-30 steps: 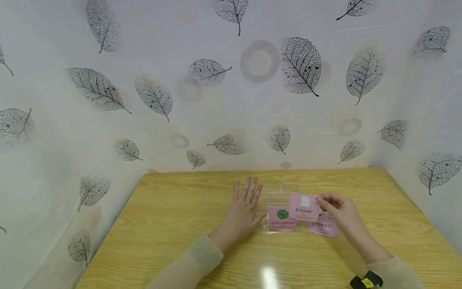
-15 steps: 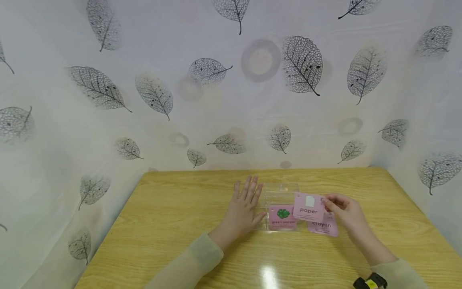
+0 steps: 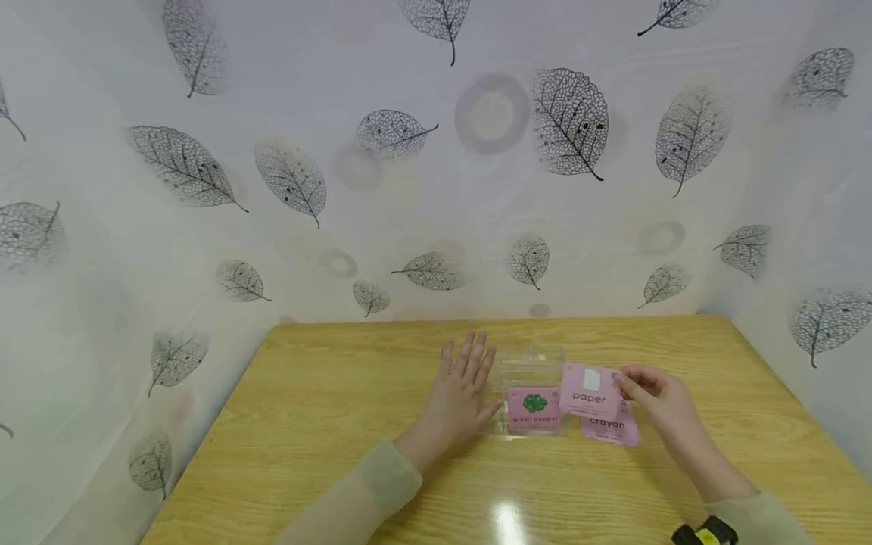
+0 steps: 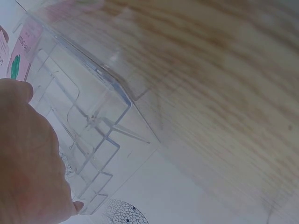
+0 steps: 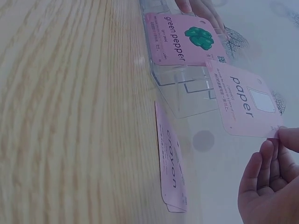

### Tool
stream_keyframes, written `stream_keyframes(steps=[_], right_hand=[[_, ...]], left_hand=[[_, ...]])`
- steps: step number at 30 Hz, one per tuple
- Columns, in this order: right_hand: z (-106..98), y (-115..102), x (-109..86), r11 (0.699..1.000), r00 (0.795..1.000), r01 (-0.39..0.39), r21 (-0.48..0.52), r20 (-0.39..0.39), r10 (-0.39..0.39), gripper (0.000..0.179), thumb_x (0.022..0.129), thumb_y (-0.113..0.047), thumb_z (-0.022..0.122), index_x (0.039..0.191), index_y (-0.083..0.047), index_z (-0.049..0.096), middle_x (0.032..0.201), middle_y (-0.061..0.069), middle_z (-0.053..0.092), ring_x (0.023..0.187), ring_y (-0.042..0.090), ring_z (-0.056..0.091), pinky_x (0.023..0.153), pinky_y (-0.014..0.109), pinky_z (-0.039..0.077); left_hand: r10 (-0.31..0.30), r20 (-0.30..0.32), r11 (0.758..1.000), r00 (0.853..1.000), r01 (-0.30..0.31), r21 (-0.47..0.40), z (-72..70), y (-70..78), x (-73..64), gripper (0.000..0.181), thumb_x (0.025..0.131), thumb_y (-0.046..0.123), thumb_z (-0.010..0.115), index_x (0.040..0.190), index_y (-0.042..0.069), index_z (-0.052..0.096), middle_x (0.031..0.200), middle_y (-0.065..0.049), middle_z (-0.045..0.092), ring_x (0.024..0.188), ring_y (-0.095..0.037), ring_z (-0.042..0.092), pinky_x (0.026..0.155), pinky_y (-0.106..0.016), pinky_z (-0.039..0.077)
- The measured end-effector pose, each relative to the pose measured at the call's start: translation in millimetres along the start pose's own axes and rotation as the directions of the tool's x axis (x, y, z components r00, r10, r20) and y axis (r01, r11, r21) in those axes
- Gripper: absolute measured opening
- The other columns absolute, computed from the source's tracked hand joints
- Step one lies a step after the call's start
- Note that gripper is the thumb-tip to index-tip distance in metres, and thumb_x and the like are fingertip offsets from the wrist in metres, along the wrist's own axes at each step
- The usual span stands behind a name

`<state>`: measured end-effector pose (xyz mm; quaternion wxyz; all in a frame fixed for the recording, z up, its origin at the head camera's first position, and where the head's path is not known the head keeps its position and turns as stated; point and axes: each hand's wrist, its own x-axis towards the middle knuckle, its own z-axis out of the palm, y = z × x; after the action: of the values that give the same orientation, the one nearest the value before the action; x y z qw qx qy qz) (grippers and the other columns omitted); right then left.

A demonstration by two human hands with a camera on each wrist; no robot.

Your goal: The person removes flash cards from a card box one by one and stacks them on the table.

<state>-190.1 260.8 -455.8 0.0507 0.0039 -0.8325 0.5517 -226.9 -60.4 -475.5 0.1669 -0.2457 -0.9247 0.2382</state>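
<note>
Pale leaf-print backdrop (image 3: pixel 436 200), perhaps fabric; wood-grain tabletop (image 3: pixel 327 393), bright glare (image 3: pixel 508 522) near front.

Legible pink flash cards, three: green pepper card (image 3: pixel 534 412), paper card (image 3: pixel 590 390), crayon card (image 3: pixel 609 431). Clear tiered holder (image 3: pixel 531 371), lower centre: one. Left hand (image 3: pixel 456 400), right hand (image 3: pixel 661 403): two. Table (image 3: pixel 320 409): one.

Right hand (image 3: pixel 664 403) pinches pink "paper" card (image 3: pixel 589 391).

Light is soft, glare (image 3: pixel 508 522) whitens the table (image 3: pixel 320 393) in front of the rack (image 3: pixel 534 371), and the left wrist view looks hazy.
</note>
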Motion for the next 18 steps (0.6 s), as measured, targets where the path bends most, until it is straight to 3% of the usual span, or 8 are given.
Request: stream_keyframes(steps=[8, 18], right_hand=[[-7.1, 1.6, -0.9, 1.000, 1.000, 0.000, -0.021, -0.006, 0.000, 0.044, 0.095, -0.032, 0.056, 0.115, 0.007, 0.057, 0.088, -0.020, 0.061, 0.080, -0.001, 0.059, 0.072, 0.015, 0.051], [-11.8, 8.2, -2.3, 0.999, 1.000, -0.014, -0.042, -0.023, 0.013, 0.044, 0.094, -0.033, 0.057, 0.113, 0.007, 0.057, 0.087, -0.020, 0.060, 0.080, 0.000, 0.059, 0.071, 0.016, 0.052]], left_hand=[[0.002, 0.016, 1.000, 1.000, -0.002, 0.002, -1.1, -0.2, 0.0, 0.085, 0.091, 0.068, 0.007, 0.152, 0.010, -0.005, 0.158, -0.016, -0.010, 0.145, -0.034, -0.006, 0.116, -0.055, 0.007], [0.003, 0.013, 1.000, 1.000, -0.003, -0.001, -0.4, 0.6, 0.2, 0.086, 0.091, 0.069, 0.008, 0.152, 0.009, -0.004, 0.158, -0.016, -0.009, 0.145, -0.034, -0.006, 0.115, -0.055, 0.010]])
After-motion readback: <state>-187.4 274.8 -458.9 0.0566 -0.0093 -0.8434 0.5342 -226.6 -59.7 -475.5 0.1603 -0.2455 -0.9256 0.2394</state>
